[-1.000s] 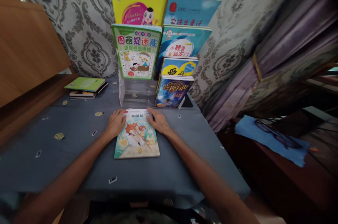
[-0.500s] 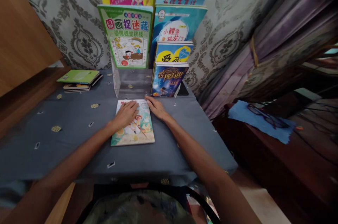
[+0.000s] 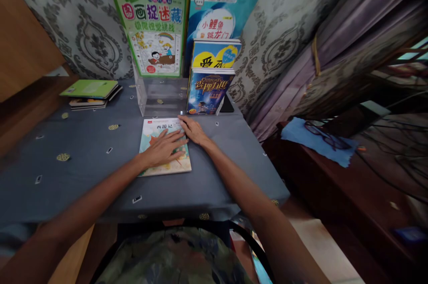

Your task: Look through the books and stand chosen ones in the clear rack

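A thin picture book [image 3: 152, 130] with a pale, colourful cover lies closed on the cloth-covered table. Flat across the middle of its cover rests my left hand [image 3: 164, 148], fingers spread and holding nothing. My right hand [image 3: 194, 131] is at the book's upper right corner, fingers stretched out and touching the edge; its thumb is hard to make out. Just beyond the book stands a clear acrylic rack [image 3: 160, 101]. It bears a green picture book [image 3: 154, 30] on the left and, on the right, a dark blue book [image 3: 209, 92] in front of several others.
A small stack of books with a green one [image 3: 90, 88] on top lies at the table's back left. Patterned curtain [image 3: 100, 43] hangs behind. To the right, a dark red surface holds a blue cloth [image 3: 317, 141] with glasses [image 3: 329, 136] on it, plus tangled cables.
My left hand has moved down and right across the cover, uncovering the printed title. My right hand stays by the upper right corner. The whole view has shifted slightly.
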The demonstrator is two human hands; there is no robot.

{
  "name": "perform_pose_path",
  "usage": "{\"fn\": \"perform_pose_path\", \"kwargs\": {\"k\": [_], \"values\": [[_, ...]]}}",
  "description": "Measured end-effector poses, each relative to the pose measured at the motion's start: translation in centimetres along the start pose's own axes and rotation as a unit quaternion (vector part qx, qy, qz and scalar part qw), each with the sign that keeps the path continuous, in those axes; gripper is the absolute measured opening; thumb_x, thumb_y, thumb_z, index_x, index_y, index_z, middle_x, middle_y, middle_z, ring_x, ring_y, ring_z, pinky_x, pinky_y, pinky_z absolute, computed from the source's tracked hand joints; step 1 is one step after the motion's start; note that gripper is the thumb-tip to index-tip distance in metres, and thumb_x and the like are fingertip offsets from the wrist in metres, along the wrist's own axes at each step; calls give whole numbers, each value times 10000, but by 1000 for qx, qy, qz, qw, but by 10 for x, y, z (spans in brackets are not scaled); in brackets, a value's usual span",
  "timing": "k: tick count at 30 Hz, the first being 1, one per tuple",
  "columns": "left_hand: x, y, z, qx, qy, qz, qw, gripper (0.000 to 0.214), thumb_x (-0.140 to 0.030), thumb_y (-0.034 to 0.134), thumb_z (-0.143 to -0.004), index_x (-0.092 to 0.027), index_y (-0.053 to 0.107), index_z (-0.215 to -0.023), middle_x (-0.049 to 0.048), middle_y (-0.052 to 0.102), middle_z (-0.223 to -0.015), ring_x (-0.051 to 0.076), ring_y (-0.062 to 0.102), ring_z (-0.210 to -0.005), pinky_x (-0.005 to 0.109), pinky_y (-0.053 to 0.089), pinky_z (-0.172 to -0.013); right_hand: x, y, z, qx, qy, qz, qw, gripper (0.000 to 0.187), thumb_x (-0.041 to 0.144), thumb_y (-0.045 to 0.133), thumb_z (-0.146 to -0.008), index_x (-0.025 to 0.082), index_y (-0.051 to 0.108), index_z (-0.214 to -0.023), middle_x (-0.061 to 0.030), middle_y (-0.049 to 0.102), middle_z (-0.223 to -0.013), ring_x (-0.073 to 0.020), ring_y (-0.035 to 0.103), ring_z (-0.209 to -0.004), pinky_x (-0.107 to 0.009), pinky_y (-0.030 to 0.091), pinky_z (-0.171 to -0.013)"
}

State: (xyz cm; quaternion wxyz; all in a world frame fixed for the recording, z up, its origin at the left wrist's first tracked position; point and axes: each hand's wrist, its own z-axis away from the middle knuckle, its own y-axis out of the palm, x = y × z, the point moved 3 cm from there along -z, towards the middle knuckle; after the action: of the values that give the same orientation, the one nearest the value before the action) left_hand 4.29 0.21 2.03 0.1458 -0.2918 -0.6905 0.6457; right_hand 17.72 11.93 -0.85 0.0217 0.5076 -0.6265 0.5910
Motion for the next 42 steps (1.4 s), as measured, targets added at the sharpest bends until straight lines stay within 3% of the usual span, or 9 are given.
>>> {"fn": "perform_pose_path", "kwargs": {"k": [7,13,19,24,30,37,42], "values": [[-17,-2,28,24,71,49,996,500,-542,442,-972,-334,494,-1423,83,383,-1572,262,310,-1468,557,145,-1203,2,1,2,1,9,9,1000,431,362,390,-1009,211,510,-1394,-81,583,-1411,-231,532,-1305,-433,402,-1106],[-19,-6,31,4,101,81,992,450,-499,564,-927,-394,553,-1364,45,414,-1554,296,279,-1480,587,149,-1200,6,5,6,15,-5,37,999,432,333,407,-999,201,514,-1396,-83,518,-1476,-213,402,-1424,-422,333,-1174],[-23,-3,34,-35,134,52,989,376,-437,543,-952,-361,607,-1314,64,544,-1444,292,400,-1411,572,214,-1185,16,8,15,18,-12,100,995,433,324,405,-999,189,525,-1393,-108,443,-1531,-237,331,-1463,-473,301,-1185],[-27,-3,37,-60,164,16,985,364,-436,504,-971,-274,637,-1269,98,639,-1305,263,500,-1320,495,319,-1154,28,9,32,30,0,114,993,467,311,393,-996,143,501,-1418,-147,426,-1535,-254,326,-1464,-489,304,-1181],[-29,-4,40,-97,168,-2,981,354,-464,498,-968,-203,674,-1130,106,700,-1159,248,597,-1171,435,445,-1046,45,10,66,37,-11,129,991,482,311,397,-990,163,484,-1440,-135,390,-1557,-251,304,-1474,-507,297,-1186],[-26,-13,44,-190,143,35,971,307,-352,473,-979,-179,670,-820,67,691,-796,182,636,-794,320,518,-773,71,9,116,70,-27,147,986,534,366,363,-1011,145,408,-1495,-148,335,-1578,-265,254,-1492,-531,285,-1192],[-20,-17,43,-201,77,45,976,357,-305,390,-1005,-180,676,-832,61,676,-800,170,629,-797,329,518,-820,84,9,136,68,-36,152,985,538,360,392,-1005,192,379,-1516,-124,330,-1583,-271,257,-1491,-547,285,-1191]]}}
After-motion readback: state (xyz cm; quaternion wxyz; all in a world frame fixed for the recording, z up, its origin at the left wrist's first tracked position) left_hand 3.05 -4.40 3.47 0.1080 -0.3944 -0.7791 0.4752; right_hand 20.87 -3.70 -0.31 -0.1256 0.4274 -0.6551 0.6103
